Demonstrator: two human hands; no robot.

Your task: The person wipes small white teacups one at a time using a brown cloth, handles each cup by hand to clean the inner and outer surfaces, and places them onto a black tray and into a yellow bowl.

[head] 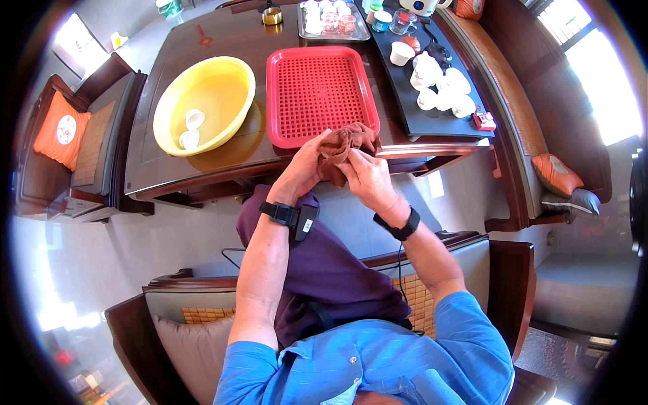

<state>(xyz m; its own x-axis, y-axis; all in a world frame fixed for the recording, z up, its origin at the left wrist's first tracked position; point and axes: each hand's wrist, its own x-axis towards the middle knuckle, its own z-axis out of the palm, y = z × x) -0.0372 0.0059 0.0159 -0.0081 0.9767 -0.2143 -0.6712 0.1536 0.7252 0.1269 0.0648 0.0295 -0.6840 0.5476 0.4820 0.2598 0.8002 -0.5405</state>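
Note:
Both my hands are together at the table's front edge, just below a red perforated plastic tray [320, 96]. My left hand [302, 169] grips a bunched reddish-brown cloth [349, 140] from the left. From the right, the fingers of my right hand [368, 179] press into the same cloth. Whether the folds wrap anything cannot be seen. A yellow plastic basin [215, 88] with water stands left of the tray, and small white cups [194, 119] lie in it. White cups and lidded bowls [445, 93] stand on a black tea tray [405, 109] at the right.
A metal tray [358, 35] with white and red-patterned cups stands behind the red tray. Near it are a brass pot [272, 16] and a glass pitcher [401, 23]. A small red packet [484, 121] lies at the tea tray's near corner. The wooden table's edge [212, 178] runs before my knees.

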